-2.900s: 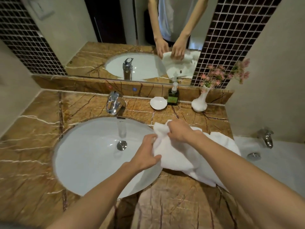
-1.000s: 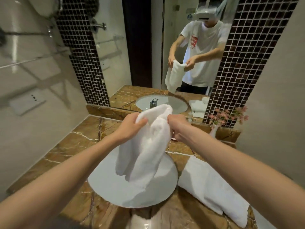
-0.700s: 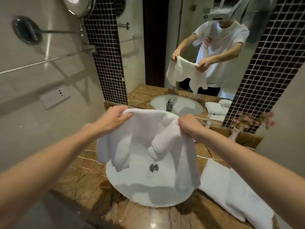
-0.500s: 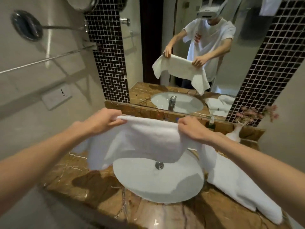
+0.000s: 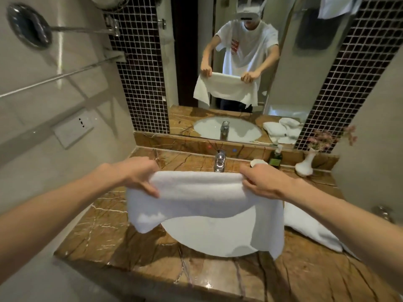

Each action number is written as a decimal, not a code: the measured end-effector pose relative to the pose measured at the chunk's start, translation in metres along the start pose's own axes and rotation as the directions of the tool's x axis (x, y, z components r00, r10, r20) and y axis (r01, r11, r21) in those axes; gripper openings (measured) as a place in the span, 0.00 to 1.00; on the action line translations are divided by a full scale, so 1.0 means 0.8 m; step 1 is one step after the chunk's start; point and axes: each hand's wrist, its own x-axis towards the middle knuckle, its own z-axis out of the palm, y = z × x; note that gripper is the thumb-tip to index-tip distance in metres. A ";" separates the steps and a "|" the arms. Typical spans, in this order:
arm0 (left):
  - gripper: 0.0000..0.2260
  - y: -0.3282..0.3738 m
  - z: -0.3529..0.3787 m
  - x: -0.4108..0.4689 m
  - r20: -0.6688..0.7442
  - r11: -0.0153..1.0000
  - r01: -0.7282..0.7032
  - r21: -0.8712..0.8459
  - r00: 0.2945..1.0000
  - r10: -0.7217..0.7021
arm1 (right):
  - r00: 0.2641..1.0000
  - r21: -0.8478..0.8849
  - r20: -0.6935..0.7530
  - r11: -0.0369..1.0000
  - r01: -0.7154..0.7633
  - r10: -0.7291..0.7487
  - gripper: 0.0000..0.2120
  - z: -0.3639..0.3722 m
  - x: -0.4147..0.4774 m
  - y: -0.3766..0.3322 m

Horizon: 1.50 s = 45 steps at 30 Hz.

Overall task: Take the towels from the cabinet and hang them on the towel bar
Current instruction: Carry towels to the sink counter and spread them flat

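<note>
A white towel (image 5: 200, 197) hangs spread out above the sink, held by its upper edge. My left hand (image 5: 139, 175) grips the towel's left end and my right hand (image 5: 261, 182) grips its right end. A second white towel (image 5: 309, 229) lies on the counter to the right, partly hidden by my right forearm. A thin metal towel bar (image 5: 65, 75) runs along the left wall, higher than the towel and apart from it.
Below the towel are the white sink (image 5: 209, 238) and chrome tap (image 5: 219, 162) in the brown marble counter (image 5: 104, 232). A soap bottle (image 5: 275, 156) and a white flower vase (image 5: 305, 164) stand at the back right. A round wall mirror (image 5: 29, 26) sits upper left.
I lifted the towel off the counter and pulled my hands apart, so it unfolded from a bunched fold into a spread sheet. My view has turned left toward the wall.
</note>
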 end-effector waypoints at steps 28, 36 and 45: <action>0.12 -0.064 0.099 -0.019 -0.267 0.998 -0.060 -0.037 0.962 0.048 | 0.937 0.228 0.304 0.942 -0.245 0.170 0.14 0.077 -0.021 -0.018; 0.13 -0.086 0.109 -0.019 -0.134 0.997 -0.053 -0.064 0.990 0.044 | 0.928 0.129 0.241 0.938 -0.322 0.285 0.08 0.090 -0.023 -0.017; 0.11 -0.093 0.129 -0.019 -0.133 0.970 0.107 0.219 0.988 -0.079 | 0.938 -0.050 0.081 0.942 -0.333 0.336 0.11 0.091 -0.023 -0.032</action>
